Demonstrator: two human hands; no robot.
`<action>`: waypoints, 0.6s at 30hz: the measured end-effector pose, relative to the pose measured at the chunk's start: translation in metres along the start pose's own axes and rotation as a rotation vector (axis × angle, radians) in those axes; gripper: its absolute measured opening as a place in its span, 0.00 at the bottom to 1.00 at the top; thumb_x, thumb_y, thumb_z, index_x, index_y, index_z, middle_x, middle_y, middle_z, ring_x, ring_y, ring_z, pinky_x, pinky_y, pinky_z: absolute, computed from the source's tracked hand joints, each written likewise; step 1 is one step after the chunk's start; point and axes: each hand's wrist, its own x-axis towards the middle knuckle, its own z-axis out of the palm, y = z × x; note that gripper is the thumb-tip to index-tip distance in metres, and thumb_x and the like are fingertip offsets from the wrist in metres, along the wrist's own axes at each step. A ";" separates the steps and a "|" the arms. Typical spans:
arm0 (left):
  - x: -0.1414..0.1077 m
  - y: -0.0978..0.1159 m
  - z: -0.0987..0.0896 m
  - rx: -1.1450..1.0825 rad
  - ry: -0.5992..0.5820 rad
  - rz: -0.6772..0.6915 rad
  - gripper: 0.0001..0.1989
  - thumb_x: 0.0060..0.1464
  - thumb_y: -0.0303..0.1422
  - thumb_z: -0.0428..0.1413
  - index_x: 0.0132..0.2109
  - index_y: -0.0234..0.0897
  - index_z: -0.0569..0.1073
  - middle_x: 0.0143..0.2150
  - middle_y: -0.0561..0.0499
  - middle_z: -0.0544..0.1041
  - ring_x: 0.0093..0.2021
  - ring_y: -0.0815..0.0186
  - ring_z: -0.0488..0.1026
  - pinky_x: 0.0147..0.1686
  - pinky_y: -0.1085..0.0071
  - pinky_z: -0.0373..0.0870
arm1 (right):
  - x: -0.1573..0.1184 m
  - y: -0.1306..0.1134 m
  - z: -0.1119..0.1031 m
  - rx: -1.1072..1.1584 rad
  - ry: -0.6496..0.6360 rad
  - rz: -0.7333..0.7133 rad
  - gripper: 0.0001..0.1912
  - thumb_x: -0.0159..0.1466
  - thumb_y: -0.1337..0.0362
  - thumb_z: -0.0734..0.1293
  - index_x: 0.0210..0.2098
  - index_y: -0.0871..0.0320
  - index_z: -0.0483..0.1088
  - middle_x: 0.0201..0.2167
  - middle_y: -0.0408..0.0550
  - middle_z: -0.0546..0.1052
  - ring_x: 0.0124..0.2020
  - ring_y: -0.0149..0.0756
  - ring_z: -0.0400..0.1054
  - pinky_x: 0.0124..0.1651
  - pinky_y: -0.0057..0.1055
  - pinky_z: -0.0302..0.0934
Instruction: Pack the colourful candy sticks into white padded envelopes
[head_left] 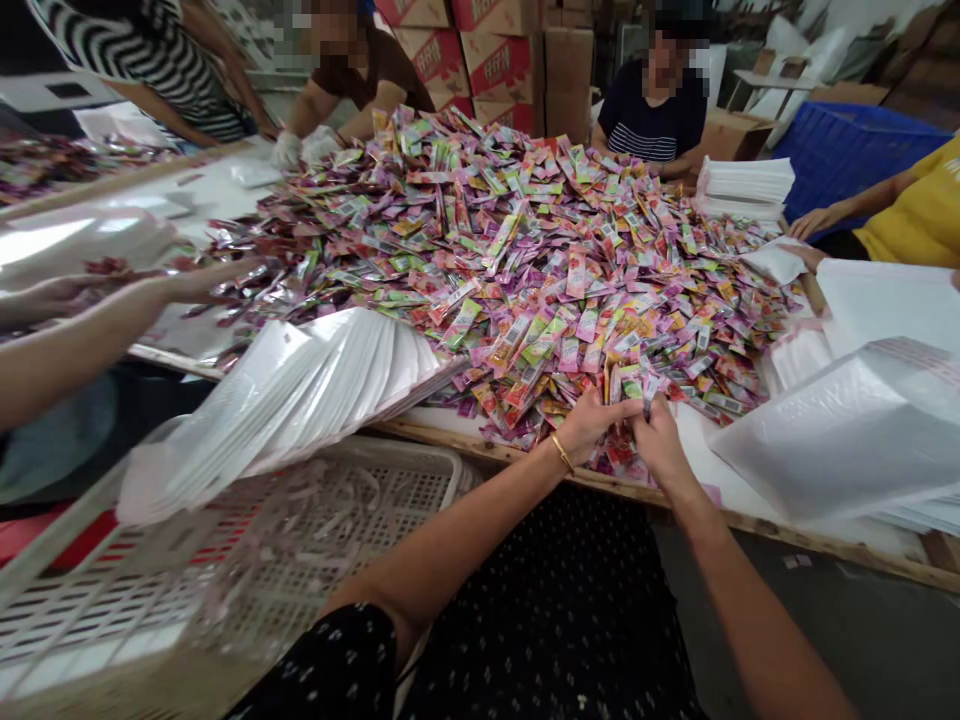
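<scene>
A large heap of small colourful snack packets [517,260] in pink, purple, green and orange covers the table. At the near edge of that heap, my left hand [589,428] has its fingers closed around a few packets, its thumb stretched toward the other hand. Close beside it, my right hand [660,440] pinches packets too, with thumb and fingertips pressed together. The two hands nearly meet over a small bunch of upright packets [626,385]. Fingers partly hide how many packets each hand holds. A thin gold bracelet [562,453] circles my left wrist.
A fanned stack of white bubble mailers [322,375] lies left, above a white plastic basket [420,470]. More mailers [847,430] lie right. Several people work around the table; a co-worker's arm [142,300] reaches in from the left. Beyond stand cartons [499,65] and a blue crate [855,150].
</scene>
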 end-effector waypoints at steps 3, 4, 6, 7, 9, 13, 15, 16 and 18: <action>-0.002 -0.006 0.002 -0.047 0.022 -0.012 0.21 0.30 0.31 0.74 0.34 0.30 0.77 0.26 0.52 0.78 0.31 0.67 0.75 0.36 0.73 0.71 | -0.008 -0.002 0.013 -0.288 0.025 -0.143 0.18 0.64 0.62 0.57 0.50 0.60 0.69 0.48 0.60 0.70 0.55 0.47 0.63 0.64 0.50 0.55; -0.003 -0.006 0.002 -0.056 0.026 -0.022 0.20 0.31 0.30 0.74 0.34 0.31 0.77 0.26 0.52 0.78 0.31 0.67 0.75 0.37 0.72 0.71 | -0.009 -0.002 0.016 -0.323 0.022 -0.168 0.20 0.64 0.64 0.56 0.51 0.61 0.68 0.50 0.61 0.68 0.56 0.47 0.62 0.65 0.50 0.55; -0.005 -0.006 -0.001 -0.061 0.050 -0.040 0.18 0.33 0.29 0.73 0.33 0.32 0.77 0.25 0.53 0.77 0.30 0.68 0.75 0.35 0.73 0.71 | -0.013 0.001 0.022 -0.369 -0.007 -0.212 0.22 0.63 0.65 0.56 0.54 0.63 0.67 0.55 0.63 0.64 0.59 0.48 0.59 0.66 0.50 0.54; -0.006 -0.007 -0.004 -0.056 0.076 -0.048 0.17 0.34 0.28 0.72 0.33 0.32 0.76 0.24 0.53 0.76 0.28 0.68 0.74 0.33 0.74 0.71 | -0.014 0.002 0.024 -0.390 -0.030 -0.232 0.23 0.63 0.65 0.56 0.55 0.65 0.66 0.56 0.64 0.62 0.61 0.49 0.58 0.67 0.50 0.53; -0.006 -0.009 -0.010 -0.055 0.150 -0.057 0.15 0.36 0.28 0.71 0.32 0.32 0.76 0.23 0.54 0.76 0.25 0.70 0.72 0.29 0.76 0.70 | -0.017 0.001 0.026 -0.444 -0.091 -0.262 0.25 0.62 0.64 0.58 0.56 0.67 0.66 0.59 0.66 0.59 0.65 0.51 0.54 0.69 0.50 0.51; -0.007 -0.010 -0.030 -0.127 0.234 -0.084 0.13 0.42 0.31 0.69 0.33 0.30 0.74 0.23 0.53 0.76 0.20 0.71 0.71 0.23 0.76 0.69 | -0.015 -0.011 0.015 -0.468 -0.354 -0.224 0.31 0.61 0.57 0.64 0.61 0.64 0.64 0.59 0.64 0.64 0.64 0.52 0.56 0.67 0.50 0.52; -0.006 -0.004 -0.041 -0.158 0.241 -0.135 0.11 0.47 0.31 0.66 0.34 0.30 0.73 0.21 0.53 0.75 0.18 0.71 0.70 0.21 0.76 0.69 | -0.003 -0.014 0.002 -0.327 -0.535 -0.131 0.34 0.62 0.51 0.64 0.64 0.60 0.63 0.58 0.60 0.68 0.60 0.48 0.63 0.63 0.46 0.58; -0.007 0.000 -0.047 -0.173 0.245 -0.166 0.09 0.49 0.31 0.64 0.34 0.30 0.73 0.20 0.53 0.74 0.17 0.70 0.70 0.21 0.76 0.70 | 0.006 -0.013 -0.007 -0.250 -0.562 -0.069 0.34 0.63 0.48 0.63 0.64 0.58 0.63 0.58 0.57 0.69 0.56 0.45 0.67 0.60 0.43 0.61; -0.007 0.009 -0.058 -0.210 0.250 -0.222 0.08 0.51 0.29 0.63 0.35 0.31 0.72 0.19 0.53 0.74 0.17 0.69 0.72 0.20 0.76 0.71 | 0.030 -0.008 -0.024 -0.193 -0.426 0.046 0.32 0.63 0.48 0.63 0.62 0.58 0.66 0.55 0.55 0.73 0.49 0.40 0.71 0.55 0.39 0.65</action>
